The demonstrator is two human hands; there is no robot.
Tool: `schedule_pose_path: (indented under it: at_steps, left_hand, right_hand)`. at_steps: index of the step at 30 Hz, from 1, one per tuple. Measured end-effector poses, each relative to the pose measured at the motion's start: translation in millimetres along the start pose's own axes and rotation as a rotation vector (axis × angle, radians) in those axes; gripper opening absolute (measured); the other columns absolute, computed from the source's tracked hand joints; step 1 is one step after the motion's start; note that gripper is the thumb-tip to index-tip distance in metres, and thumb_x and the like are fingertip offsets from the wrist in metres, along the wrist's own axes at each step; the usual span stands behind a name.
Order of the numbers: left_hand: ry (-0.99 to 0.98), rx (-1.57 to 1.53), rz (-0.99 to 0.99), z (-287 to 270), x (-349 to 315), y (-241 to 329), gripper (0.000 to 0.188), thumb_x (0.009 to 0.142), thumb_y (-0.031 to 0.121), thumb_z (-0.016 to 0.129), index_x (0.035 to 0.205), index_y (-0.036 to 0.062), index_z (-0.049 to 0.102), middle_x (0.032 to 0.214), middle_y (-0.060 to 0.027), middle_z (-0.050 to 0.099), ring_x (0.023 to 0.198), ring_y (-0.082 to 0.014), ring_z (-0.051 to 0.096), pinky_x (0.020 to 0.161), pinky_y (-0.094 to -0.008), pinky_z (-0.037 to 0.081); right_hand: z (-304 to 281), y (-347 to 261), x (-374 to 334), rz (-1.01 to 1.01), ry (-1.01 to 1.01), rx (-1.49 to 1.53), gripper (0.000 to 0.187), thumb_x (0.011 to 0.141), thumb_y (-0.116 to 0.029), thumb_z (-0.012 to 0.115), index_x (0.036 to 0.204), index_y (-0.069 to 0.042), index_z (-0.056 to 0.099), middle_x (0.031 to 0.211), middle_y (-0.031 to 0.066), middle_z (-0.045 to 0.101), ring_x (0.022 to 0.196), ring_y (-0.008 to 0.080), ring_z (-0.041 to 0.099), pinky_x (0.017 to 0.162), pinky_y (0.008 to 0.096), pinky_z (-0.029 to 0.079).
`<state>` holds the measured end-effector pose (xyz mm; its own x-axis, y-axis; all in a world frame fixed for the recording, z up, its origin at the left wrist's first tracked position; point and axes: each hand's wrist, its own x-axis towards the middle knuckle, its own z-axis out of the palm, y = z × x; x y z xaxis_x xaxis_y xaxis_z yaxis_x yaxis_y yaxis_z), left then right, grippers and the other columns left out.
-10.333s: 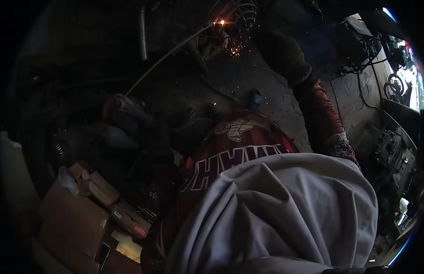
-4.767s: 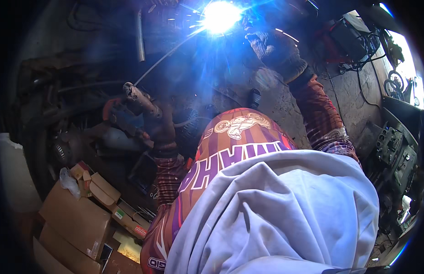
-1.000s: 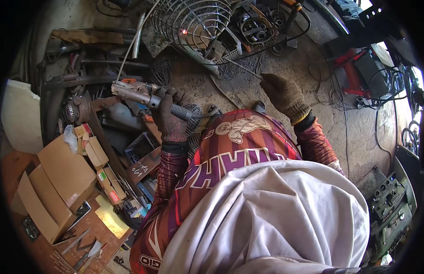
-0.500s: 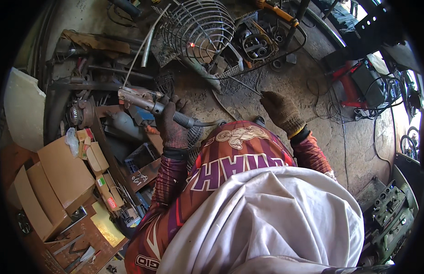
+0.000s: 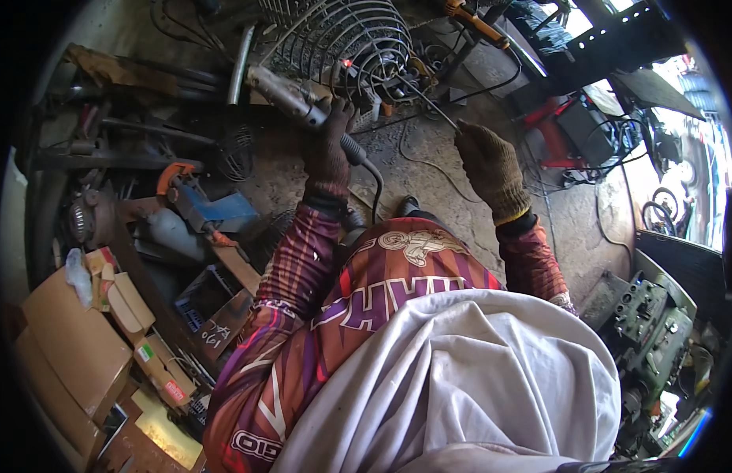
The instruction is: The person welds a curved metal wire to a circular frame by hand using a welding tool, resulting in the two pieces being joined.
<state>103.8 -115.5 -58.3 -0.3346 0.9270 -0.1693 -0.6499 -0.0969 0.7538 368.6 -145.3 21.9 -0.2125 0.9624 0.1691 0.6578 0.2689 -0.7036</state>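
Note:
My gloved left hand (image 5: 328,146) is wrapped round the dark grip of a welding electrode holder (image 5: 291,98). A cable (image 5: 377,177) bends down from the grip's lower end. The holder's head points up and left, beside a round cage of curved metal bars (image 5: 326,35) on the floor. A small spot glows red on the cage's bars. On the right, my gloved right hand (image 5: 492,169) is closed on a thin metal rod (image 5: 431,102), which slants up and left towards the cage. The rod's far end is hard to make out among the metal parts.
An orange-handled tool (image 5: 478,25) lies beyond the cage. At the right are a red and dark machine (image 5: 557,134) with cables and a grey-green machine (image 5: 653,323). Cardboard boxes (image 5: 74,339) and a blue metal piece (image 5: 216,209) crowd the left. Cables cross the floor.
My left hand has carried the electrode holder up and to the right, nearer the cage. My right hand with the rod has risen slightly. The whole view has shifted.

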Motion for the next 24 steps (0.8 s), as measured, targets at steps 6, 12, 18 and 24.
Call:
schedule_pose_path:
  at_steps: [6, 12, 18, 24]
  left_hand:
    - [-0.051, 0.045, 0.118, -5, 33, -43, 0.049, 0.086, 0.007, 0.072, 0.129, -0.0023, 0.051, 0.118, -0.0100, 0.059, 0.103, -0.0204, 0.061, 0.089, -0.0339, 0.053]
    - [-0.022, 0.005, 0.119, -10, 40, -74, 0.056, 0.082, 0.005, 0.074, 0.132, -0.0023, 0.049, 0.121, -0.0097, 0.057, 0.104, -0.0182, 0.059, 0.088, -0.0341, 0.053]
    - [0.142, 0.243, 0.332, 6, 25, -66, 0.056, 0.083, 0.007, 0.073, 0.131, -0.0083, 0.048, 0.130, -0.0172, 0.054, 0.115, -0.0247, 0.060, 0.097, -0.0384, 0.053]
    - [0.169, 0.233, 0.317, 26, 19, -43, 0.049, 0.082, 0.005, 0.074, 0.123, -0.0055, 0.048, 0.113, -0.0127, 0.056, 0.096, -0.0220, 0.064, 0.080, -0.0351, 0.058]
  right_hand:
    - [-1, -14, 31, -0.286, 0.033, -0.308, 0.023, 0.096, -0.017, 0.064, 0.116, -0.006, 0.068, 0.103, 0.0162, 0.070, 0.092, 0.0370, 0.070, 0.074, 0.0426, 0.057]
    - [-9, -21, 60, -0.395, -0.054, -0.411, 0.024, 0.098, -0.024, 0.062, 0.115, -0.008, 0.069, 0.104, 0.0176, 0.071, 0.092, 0.0377, 0.070, 0.072, 0.0439, 0.057]
    - [-22, -4, 61, -0.158, -0.077, -0.191, 0.023, 0.095, -0.020, 0.065, 0.114, -0.007, 0.069, 0.098, 0.0164, 0.071, 0.087, 0.0375, 0.071, 0.072, 0.0430, 0.057]
    - [-34, 34, 28, -0.105, -0.144, -0.043, 0.023, 0.094, -0.017, 0.067, 0.112, -0.003, 0.067, 0.099, 0.0168, 0.071, 0.088, 0.0366, 0.070, 0.071, 0.0425, 0.057]
